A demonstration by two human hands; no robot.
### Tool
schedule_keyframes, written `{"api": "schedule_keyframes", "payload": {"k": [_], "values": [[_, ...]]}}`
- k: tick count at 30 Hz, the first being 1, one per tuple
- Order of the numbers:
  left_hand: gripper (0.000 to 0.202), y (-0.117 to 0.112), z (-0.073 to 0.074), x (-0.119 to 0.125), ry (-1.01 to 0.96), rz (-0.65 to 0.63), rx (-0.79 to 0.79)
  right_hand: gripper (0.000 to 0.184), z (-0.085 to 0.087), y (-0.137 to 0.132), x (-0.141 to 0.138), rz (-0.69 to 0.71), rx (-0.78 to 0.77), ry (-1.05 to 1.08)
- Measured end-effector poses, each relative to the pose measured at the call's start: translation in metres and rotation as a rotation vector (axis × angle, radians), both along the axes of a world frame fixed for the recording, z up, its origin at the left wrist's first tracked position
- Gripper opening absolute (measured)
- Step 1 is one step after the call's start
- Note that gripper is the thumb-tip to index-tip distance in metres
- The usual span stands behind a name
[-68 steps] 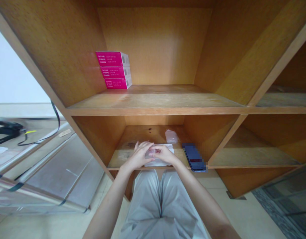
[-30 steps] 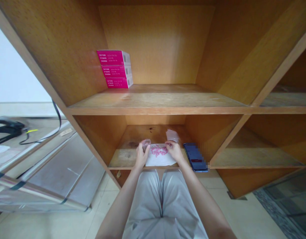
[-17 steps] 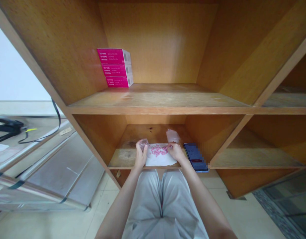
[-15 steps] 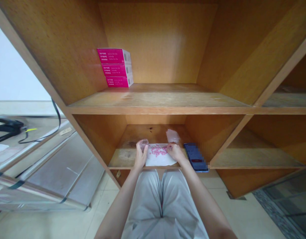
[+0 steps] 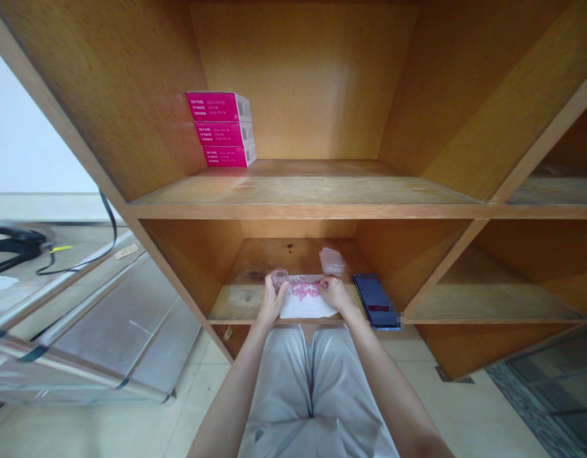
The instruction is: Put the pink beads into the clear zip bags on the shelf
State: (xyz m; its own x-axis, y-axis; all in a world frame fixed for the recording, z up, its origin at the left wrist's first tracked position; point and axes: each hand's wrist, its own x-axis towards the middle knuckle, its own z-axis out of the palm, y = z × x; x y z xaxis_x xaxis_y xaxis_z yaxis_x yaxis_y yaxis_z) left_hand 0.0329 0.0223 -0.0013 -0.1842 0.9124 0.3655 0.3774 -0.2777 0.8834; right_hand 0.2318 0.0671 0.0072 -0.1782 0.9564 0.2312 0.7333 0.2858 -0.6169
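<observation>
Head view: the left hand (image 5: 271, 304) grips a small clear cup (image 5: 280, 277) at its fingertips, just beside the pink beads (image 5: 303, 290) on a white sheet (image 5: 306, 307). The right hand (image 5: 335, 294) rests bunched against the beads; whether it holds one is too small to tell.

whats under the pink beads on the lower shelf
A white paper sheet lies under the pink beads, on the wooden shelf. The sheet covers the shelf beneath it, and the fingers of the right hand hide part of the sheet.
</observation>
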Motion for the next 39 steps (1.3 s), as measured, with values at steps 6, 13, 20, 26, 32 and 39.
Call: {"api": "schedule_keyframes", "payload": {"k": [6,13,20,26,32,39], "values": [[0.042,-0.001,0.0,0.001,0.028,0.008,0.019,0.019,0.002,-0.001,0.0,-0.026,0.0,-0.019],[0.038,-0.002,-0.002,0.002,0.083,-0.004,0.013,0.016,0.024,-0.001,-0.007,0.028,0.002,0.271],[0.037,-0.004,0.001,0.003,0.12,-0.05,0.034,0.016,0.053,-0.001,-0.048,0.121,0.047,0.485],[0.038,-0.002,-0.002,0.001,0.113,-0.08,0.049,0.022,0.06,-0.001,-0.065,0.361,0.026,0.286],[0.043,-0.004,-0.003,0.002,0.126,-0.089,0.048,0.025,0.058,0.0,-0.067,0.489,-0.012,0.221],[0.043,-0.006,0.001,0.004,0.121,-0.106,0.032,0.021,0.053,0.0,-0.064,0.525,-0.071,0.322]]}}
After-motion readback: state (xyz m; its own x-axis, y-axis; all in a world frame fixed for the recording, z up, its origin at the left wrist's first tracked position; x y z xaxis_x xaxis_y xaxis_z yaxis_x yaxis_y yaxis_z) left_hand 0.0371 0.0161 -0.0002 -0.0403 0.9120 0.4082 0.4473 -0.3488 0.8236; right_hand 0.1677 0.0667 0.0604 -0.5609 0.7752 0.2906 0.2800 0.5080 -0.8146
